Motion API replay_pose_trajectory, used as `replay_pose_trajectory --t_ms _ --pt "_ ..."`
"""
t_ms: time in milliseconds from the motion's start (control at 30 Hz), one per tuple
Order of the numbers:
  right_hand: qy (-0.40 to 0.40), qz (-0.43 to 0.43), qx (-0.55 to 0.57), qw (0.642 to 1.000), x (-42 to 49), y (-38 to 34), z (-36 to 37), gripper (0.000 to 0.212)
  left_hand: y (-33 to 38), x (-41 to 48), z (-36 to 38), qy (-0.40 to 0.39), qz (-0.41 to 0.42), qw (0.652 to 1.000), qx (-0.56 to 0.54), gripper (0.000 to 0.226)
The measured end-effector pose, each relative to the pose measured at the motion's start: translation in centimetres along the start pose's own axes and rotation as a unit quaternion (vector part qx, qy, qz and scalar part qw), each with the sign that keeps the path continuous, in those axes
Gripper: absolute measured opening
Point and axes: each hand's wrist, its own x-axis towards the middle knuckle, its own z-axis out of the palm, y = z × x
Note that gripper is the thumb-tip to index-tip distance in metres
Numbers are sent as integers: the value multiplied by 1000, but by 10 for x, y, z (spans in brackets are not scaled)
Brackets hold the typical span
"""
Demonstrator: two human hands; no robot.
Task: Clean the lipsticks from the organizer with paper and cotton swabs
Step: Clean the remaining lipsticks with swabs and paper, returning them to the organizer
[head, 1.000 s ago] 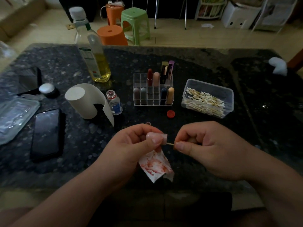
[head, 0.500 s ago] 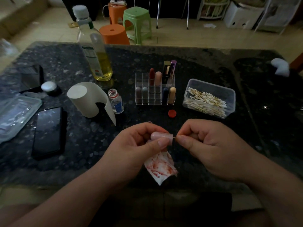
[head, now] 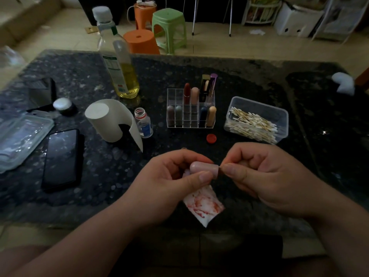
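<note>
The left hand pinches a pale pink lipstick cap and red-stained paper above the bench, while the right hand pinches something thin (barely visible) at the cap's open end.

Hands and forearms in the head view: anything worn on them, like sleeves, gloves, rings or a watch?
Nothing worn shows. The left hand and right hand are bare, without gloves, and both forearms are uncovered to the frame's edge. No ring, watch or bracelet shows on the sides in view. Fingernails are short and look unpainted.

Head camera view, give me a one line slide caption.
Left hand holds a pink lipstick cap and stained paper; right hand works at its opening.
</note>
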Motion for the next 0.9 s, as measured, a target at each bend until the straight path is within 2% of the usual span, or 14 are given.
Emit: replay_pose_trajectory --t_ms 167,333,467,600,700,800,900 --pt "31 19 -129 991 4 0 5 16 -4 -1 -1 19 -8 1000 -3 22" --pt "-45 29 -85 995 2 -6 3 11 -1 -2 -4 11 -4 1000 5 17" --pt "-31 4 -25 999 0 -3 3 12 1 -1 -2 6 -12 1000 12 21" --pt "26 -2 -80 996 3 2 7 14 0 0 -3 9 -26 999 20 19" --pt "36 5 -145 989 4 3 8 17 -1 0 -2 13 -33 999 13 20" --pt "8 27 -170 985 5 1 6 19 -2 0 -2 15 -29 999 8 20" --pt "-47 43 -141 988 3 -2 3 14 -2 0 -3 16 -22 1000 15 21"
